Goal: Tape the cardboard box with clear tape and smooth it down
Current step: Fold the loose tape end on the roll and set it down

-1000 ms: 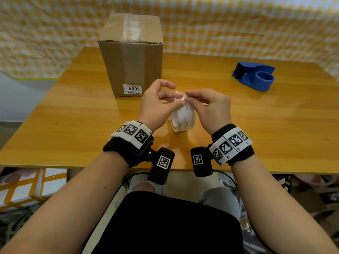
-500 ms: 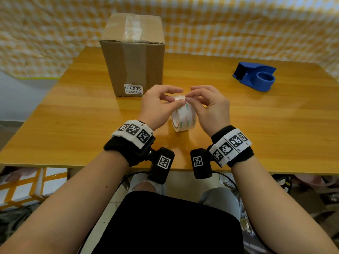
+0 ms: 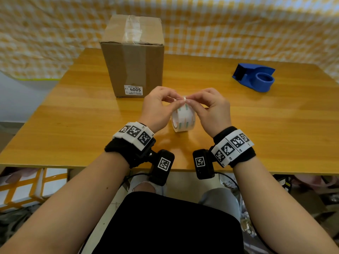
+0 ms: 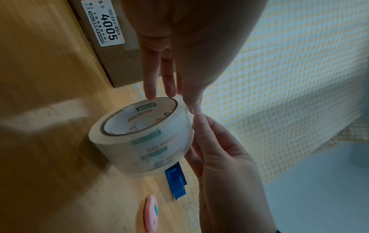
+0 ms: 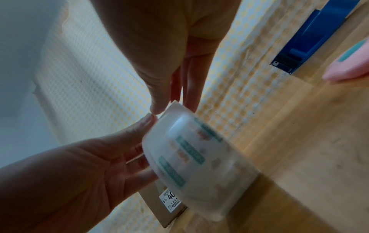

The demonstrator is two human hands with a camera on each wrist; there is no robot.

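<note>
The clear tape roll (image 3: 183, 120) stands on edge on the table's near middle. My left hand (image 3: 176, 100) grips it from the left, with fingertips (image 4: 151, 93) at the core's rim and the thumb on the outer face. From the right, my right hand (image 3: 190, 100) pinches the top of the roll (image 5: 195, 157). The two thumb tips almost touch there. The cardboard box (image 3: 132, 57) stands upright behind the hands, apart from them. A crinkled strip of clear tape (image 3: 133, 29) runs over its top, and it bears a 4005 label (image 3: 133, 90).
A blue tape dispenser (image 3: 255, 77) sits at the back right of the wooden table (image 3: 73, 116). A small pink object (image 4: 151, 211) lies on the table near the dispenser. A yellow checked cloth (image 3: 238, 24) hangs behind.
My left forefinger has come down from its raised pose. Both hands' fingertips now meet on top of the roll, which stays in place.
</note>
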